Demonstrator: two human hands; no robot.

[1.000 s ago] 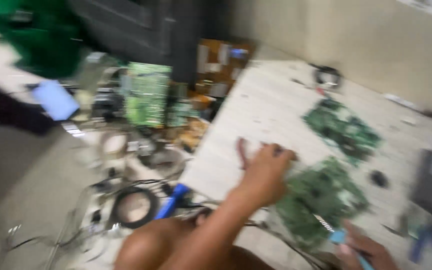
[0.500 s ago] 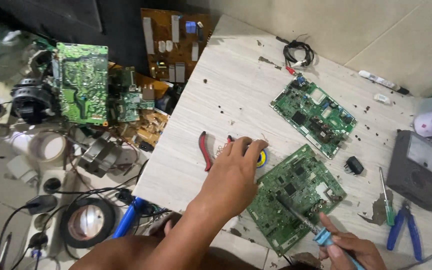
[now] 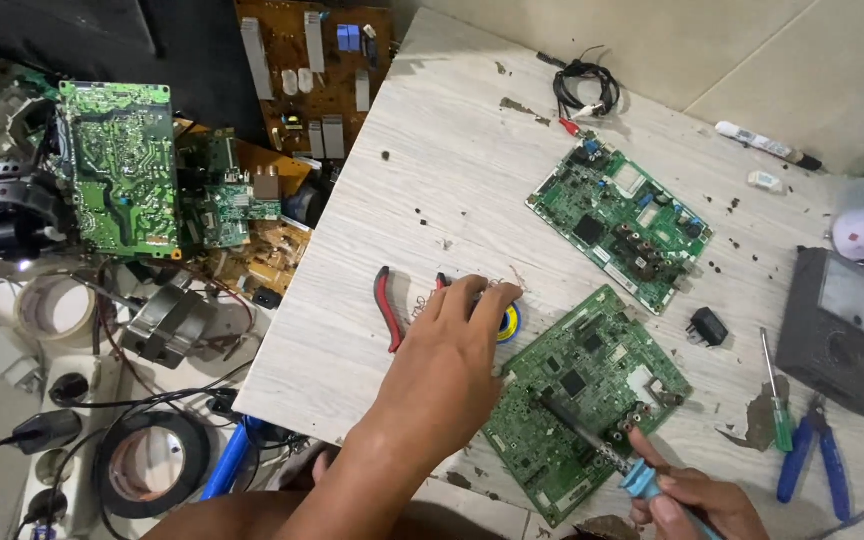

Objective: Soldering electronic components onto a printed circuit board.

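Observation:
My left hand [image 3: 449, 345] rests on the pale wooden table [image 3: 452, 150], its fingers over a small yellow-and-blue solder spool [image 3: 509, 322] and the red-handled pliers [image 3: 385, 308]. Whether it grips either one I cannot tell. My right hand [image 3: 692, 500] holds a soldering iron [image 3: 602, 455] with a blue grip, its tip lying on the near green circuit board [image 3: 592, 390]. A second green circuit board [image 3: 620, 222] lies farther back on the table.
A dark multimeter [image 3: 845, 330], a green screwdriver [image 3: 774, 395] and blue-handled pliers [image 3: 814, 450] lie at the right. A black cable [image 3: 582, 85] and a marker [image 3: 767, 145] sit at the back. On the floor left: boards [image 3: 120, 165], tape rolls [image 3: 152, 465], wires.
The view has steadied and moved in on the table. My left hand stays over the pliers and spool. My right hand still holds the iron on the near board.

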